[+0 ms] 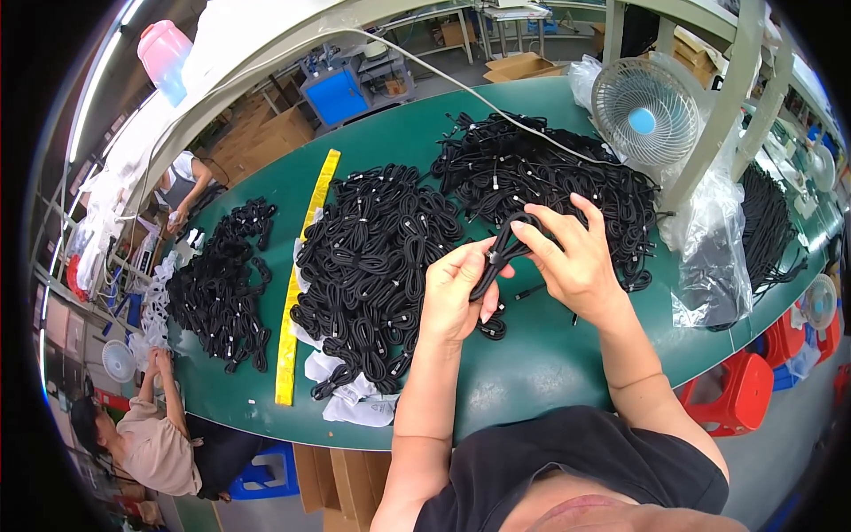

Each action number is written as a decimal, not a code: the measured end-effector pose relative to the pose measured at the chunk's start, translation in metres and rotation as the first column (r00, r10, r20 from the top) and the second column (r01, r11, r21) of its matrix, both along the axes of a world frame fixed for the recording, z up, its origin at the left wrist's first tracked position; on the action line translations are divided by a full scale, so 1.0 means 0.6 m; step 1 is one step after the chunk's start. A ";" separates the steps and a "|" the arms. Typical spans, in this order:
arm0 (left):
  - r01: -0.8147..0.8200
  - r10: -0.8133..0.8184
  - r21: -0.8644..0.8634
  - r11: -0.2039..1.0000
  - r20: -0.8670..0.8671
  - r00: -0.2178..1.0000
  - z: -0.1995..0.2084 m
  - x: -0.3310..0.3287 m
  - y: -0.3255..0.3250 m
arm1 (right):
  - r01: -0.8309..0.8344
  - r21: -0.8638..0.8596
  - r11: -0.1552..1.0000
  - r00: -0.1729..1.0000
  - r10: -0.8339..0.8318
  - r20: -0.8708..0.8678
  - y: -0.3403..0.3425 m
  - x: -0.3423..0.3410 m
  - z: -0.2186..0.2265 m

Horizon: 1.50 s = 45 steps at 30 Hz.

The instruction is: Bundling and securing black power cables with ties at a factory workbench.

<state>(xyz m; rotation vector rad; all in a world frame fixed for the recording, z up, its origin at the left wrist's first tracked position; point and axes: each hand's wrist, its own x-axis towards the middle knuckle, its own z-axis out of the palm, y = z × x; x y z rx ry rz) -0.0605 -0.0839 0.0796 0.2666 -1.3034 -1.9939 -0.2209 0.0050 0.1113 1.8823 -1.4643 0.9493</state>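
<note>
A coiled black cable (pixel 502 254) is held up over the green table in front of me. My left hand (pixel 455 288) grips the lower end of the coil between thumb and fingers. At the coil's upper end, my right hand (pixel 572 260) pinches the cable with thumb and forefinger while its other fingers stand raised. Left of my hands lies a heap of tied black cable coils (pixel 377 257). Beyond them spreads a tangle of looser black cables (pixel 532 168), some with light metal connector ends.
A yellow strip (pixel 306 279) divides the middle heap from a smaller coil pile (pixel 222 284). A fan (pixel 644 111) and clear plastic bags (pixel 714 253) stand right. A white cord (pixel 479 96) crosses the far cables. Another person (pixel 155 443) sits left; red stools (pixel 736 390) stand right.
</note>
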 end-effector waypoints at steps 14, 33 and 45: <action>-0.203 0.169 -0.232 0.951 -0.160 0.973 -0.006 -0.011 0.001 | -0.454 0.105 0.885 0.517 0.166 0.840 0.007 0.019 -0.012; -0.138 0.134 -0.036 0.990 -0.099 0.986 -0.025 -0.012 -0.011 | -0.123 0.051 0.991 0.972 0.110 0.207 0.007 0.029 -0.003; -0.059 0.057 -0.024 0.998 -0.087 0.995 -0.027 -0.014 -0.008 | -0.219 0.060 0.974 0.909 0.181 0.374 0.010 0.028 0.002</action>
